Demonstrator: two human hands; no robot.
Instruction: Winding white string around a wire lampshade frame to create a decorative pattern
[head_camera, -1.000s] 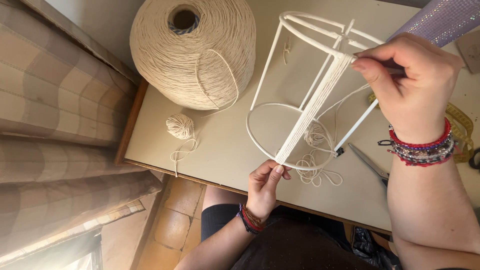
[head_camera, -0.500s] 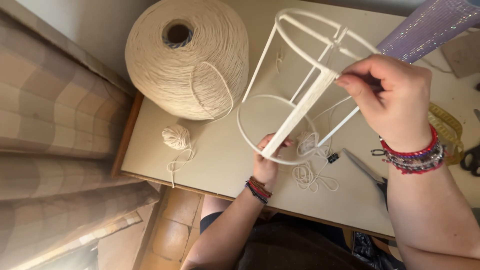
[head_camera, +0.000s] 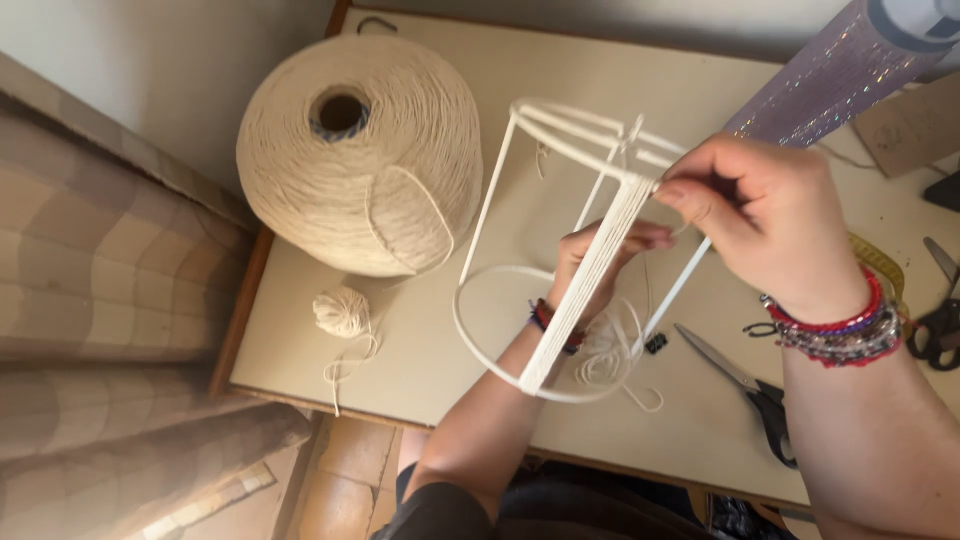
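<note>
Nearest the camera, the left forearm is rising from the lower edge of the view and passing up through the lower ring of a white wire lampshade frame (head_camera: 560, 250), which is standing tilted over the middle of the pale desk (head_camera: 420, 370). The left hand (head_camera: 600, 262) is sitting inside the frame, fingers curled narrowly behind a band of cream cord (head_camera: 585, 290) that is running in tight parallel strands from the top ring down to the bottom ring; whether it is gripping the cord cannot be told. To the right, the right arm, wearing beaded bracelets (head_camera: 835, 330) at the wrist, is reaching in from the near right, and the right hand (head_camera: 765, 220) is pinching closed on the cord at the frame's upper ring. Loose cord is lying coiled on the desk under the frame. Scissors (head_camera: 745, 385) are lying just right of the frame, and a small ball of cord (head_camera: 342, 312) is lying to its left. Farther back on the left, a large cone of cream cord (head_camera: 365, 160) is standing, and a glittery lilac roll (head_camera: 830, 85) is slanting across the far right.
</note>
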